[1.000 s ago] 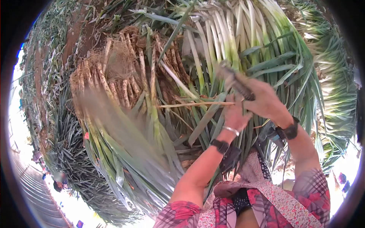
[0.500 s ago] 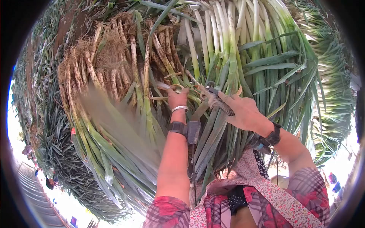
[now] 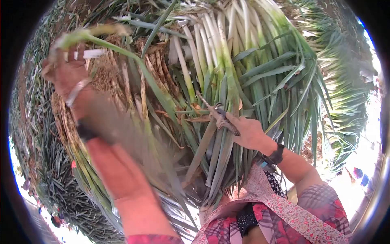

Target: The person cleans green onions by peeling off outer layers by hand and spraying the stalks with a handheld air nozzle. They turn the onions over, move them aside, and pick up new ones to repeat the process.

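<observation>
My left hand (image 3: 70, 75) is raised at the upper left, over the brown-skinned leeks; its fingers look spread, though motion smears them. A peeled-off green leaf (image 3: 118, 49) arches just beyond the fingertips, its far end blurred. In my right hand (image 3: 254, 134) is an air blow gun (image 3: 221, 116), gripped by its handle, with its thin nozzle pointing up and left. Under the nozzle lie leek leaves and dry brown skin strips (image 3: 201, 118). Unpeeled leeks (image 3: 126, 79) with roots lie at the left. Clean white-stemmed leeks (image 3: 211, 49) are piled beyond the blow gun.
A long row of stacked leeks (image 3: 337, 93) runs down the right side. Heaped dark green leaves (image 3: 36, 162) fill the far left. Long leaves hang toward my lap, near a floral cloth (image 3: 300, 215).
My left hand has swung from beside the blow gun up and to the left, with a leaf trailing near it. My right hand still grips the blow gun. The view has shifted slightly.
</observation>
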The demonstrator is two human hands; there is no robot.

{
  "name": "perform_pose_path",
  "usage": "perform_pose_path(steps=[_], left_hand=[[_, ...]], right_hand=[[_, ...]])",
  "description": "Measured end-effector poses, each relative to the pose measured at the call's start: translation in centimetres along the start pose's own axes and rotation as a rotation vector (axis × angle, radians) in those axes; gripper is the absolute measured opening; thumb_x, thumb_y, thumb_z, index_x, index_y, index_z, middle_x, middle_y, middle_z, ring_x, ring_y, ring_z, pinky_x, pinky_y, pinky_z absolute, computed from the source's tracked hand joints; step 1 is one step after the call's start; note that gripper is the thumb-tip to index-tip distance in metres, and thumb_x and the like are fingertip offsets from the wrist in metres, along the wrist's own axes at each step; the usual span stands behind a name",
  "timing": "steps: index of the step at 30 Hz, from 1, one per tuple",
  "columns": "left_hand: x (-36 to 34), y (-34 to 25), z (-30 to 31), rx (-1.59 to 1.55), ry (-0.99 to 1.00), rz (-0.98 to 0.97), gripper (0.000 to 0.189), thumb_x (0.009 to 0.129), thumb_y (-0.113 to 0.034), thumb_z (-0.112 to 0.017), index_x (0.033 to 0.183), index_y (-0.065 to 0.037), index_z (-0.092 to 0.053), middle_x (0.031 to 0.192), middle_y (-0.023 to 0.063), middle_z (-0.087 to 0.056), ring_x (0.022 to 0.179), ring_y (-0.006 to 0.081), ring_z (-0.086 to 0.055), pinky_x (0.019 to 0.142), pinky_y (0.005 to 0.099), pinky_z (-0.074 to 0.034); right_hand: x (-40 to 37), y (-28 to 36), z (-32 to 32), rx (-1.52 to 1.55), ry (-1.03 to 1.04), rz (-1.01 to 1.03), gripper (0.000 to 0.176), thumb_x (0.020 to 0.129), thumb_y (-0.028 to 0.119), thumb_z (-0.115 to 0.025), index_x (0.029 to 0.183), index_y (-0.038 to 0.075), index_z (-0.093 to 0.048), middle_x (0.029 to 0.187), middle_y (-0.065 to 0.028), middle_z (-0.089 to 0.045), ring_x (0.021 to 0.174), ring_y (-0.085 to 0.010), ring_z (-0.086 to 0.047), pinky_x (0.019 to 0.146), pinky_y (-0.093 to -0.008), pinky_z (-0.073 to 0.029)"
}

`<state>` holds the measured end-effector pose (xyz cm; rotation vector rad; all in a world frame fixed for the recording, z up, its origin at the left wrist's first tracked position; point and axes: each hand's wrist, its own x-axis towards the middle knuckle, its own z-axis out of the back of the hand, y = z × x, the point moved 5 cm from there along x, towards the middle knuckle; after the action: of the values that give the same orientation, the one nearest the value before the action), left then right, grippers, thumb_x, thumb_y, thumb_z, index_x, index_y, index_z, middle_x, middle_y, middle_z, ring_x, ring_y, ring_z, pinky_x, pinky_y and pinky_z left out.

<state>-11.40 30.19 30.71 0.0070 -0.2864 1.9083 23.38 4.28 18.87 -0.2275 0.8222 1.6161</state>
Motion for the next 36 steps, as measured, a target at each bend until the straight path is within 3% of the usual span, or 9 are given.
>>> perform_pose_path(steps=[3, 6, 7, 8, 14, 17, 21, 25, 36], left_hand=[[-0.1, 7.2, -7.1, 0.134, 0.269, -0.131, 0.03, 0.084, -0.02, -0.06, 0.107, -0.001, -0.06, 0.104, 0.0181, -0.063, 0.098, 0.0318, -0.06, 0.082, 0.0402, -0.049], [-9.6, 14.5, -17.9, 0.894, 0.664, -0.338, 0.043, 0.08, -0.025, -0.064, 0.114, -0.001, -0.056, 0.111, 0.0201, -0.06, 0.104, 0.034, -0.058, 0.086, 0.0426, -0.047], [-15.4, 11.8, -13.7, 0.208, 0.161, -0.219, 0.047, 0.079, -0.036, -0.059, 0.107, 0.001, -0.061, 0.123, 0.0215, -0.054, 0.112, 0.0368, -0.052, 0.093, 0.0418, -0.043], [-20.0, 13.3, -14.7, 0.094, 0.508, 0.055, 0.041, 0.072, -0.033, -0.071, 0.096, -0.002, -0.058, 0.102, 0.0197, -0.059, 0.095, 0.0383, -0.057, 0.08, 0.0465, -0.046], [-26.8, 10.9, -13.2, -0.063, 0.518, 0.172, 0.033, 0.075, -0.028, -0.069, 0.093, -0.003, -0.059, 0.096, 0.0169, -0.058, 0.091, 0.0379, -0.054, 0.079, 0.0458, -0.044], [-26.0, 6.4, -10.3, -0.101, 0.219, 0.059, 0.036, 0.074, -0.026, -0.069, 0.097, -0.001, -0.059, 0.097, 0.0164, -0.058, 0.091, 0.0355, -0.055, 0.082, 0.0442, -0.043], [-29.9, -4.5, -14.2, -0.547, 0.516, -0.228, 0.048, 0.071, -0.028, -0.073, 0.107, 0.001, -0.058, 0.1, 0.0191, -0.058, 0.094, 0.0348, -0.054, 0.085, 0.042, -0.042], [-32.4, -13.1, -16.4, -0.468, 0.524, -0.264, 0.053, 0.069, -0.033, -0.072, 0.106, 0.001, -0.054, 0.101, 0.019, -0.054, 0.1, 0.0355, -0.051, 0.086, 0.0436, -0.044], [-30.6, -14.8, -16.5, -0.317, 0.622, -0.212, 0.058, 0.064, -0.037, -0.076, 0.107, -0.007, -0.053, 0.099, 0.0128, -0.048, 0.095, 0.0319, -0.05, 0.078, 0.0429, -0.043]], right_hand=[[0.1, 0.4, 0.6, 0.053, -0.047, 0.044, 0.072, 0.07, 0.027, -0.063, 0.136, 0.012, -0.039, 0.087, -0.0164, -0.057, 0.081, -0.0338, -0.059, 0.069, -0.0429, -0.047], [-0.7, 2.6, 2.0, 0.12, -0.059, 0.107, 0.075, 0.068, 0.027, -0.065, 0.137, 0.012, -0.038, 0.087, -0.017, -0.055, 0.081, -0.0351, -0.057, 0.068, -0.0428, -0.047], [-1.2, 3.8, 2.0, 0.131, 0.015, 0.148, 0.075, 0.068, 0.027, -0.065, 0.136, 0.013, -0.038, 0.087, -0.0171, -0.055, 0.08, -0.0351, -0.057, 0.067, -0.0433, -0.046], [-1.6, 4.9, 1.6, 0.139, 0.09, 0.193, 0.075, 0.067, 0.027, -0.065, 0.136, 0.013, -0.038, 0.087, -0.0172, -0.055, 0.08, -0.0351, -0.057, 0.066, -0.0437, -0.046], [0.1, 6.5, 2.1, 0.174, 0.125, 0.228, 0.075, 0.067, 0.023, -0.063, 0.137, 0.013, -0.038, 0.084, -0.0172, -0.056, 0.074, -0.0387, -0.057, 0.064, -0.0447, -0.046], [1.0, 3.2, 5.7, 0.276, -0.216, 0.026, 0.064, 0.071, 0.018, -0.059, 0.132, 0.01, -0.043, 0.091, -0.0188, -0.06, 0.08, -0.0377, -0.059, 0.071, -0.0465, -0.047], [-1.7, 0.3, 8.2, 0.179, -0.187, -0.105, 0.07, 0.068, 0.02, -0.06, 0.135, 0.01, -0.041, 0.091, -0.0183, -0.058, 0.086, -0.0363, -0.058, 0.076, -0.0441, -0.045], [-5.0, -1.1, 8.7, 0.187, -0.132, -0.232, 0.073, 0.067, 0.022, -0.06, 0.136, 0.009, -0.04, 0.091, -0.0199, -0.058, 0.087, -0.0376, -0.057, 0.076, -0.0438, -0.045], [-3.6, -3.2, 7.2, 0.245, -0.192, -0.187, 0.074, 0.066, 0.021, -0.06, 0.135, 0.006, -0.039, 0.089, -0.0212, -0.061, 0.085, -0.0382, -0.059, 0.075, -0.046, -0.045]])
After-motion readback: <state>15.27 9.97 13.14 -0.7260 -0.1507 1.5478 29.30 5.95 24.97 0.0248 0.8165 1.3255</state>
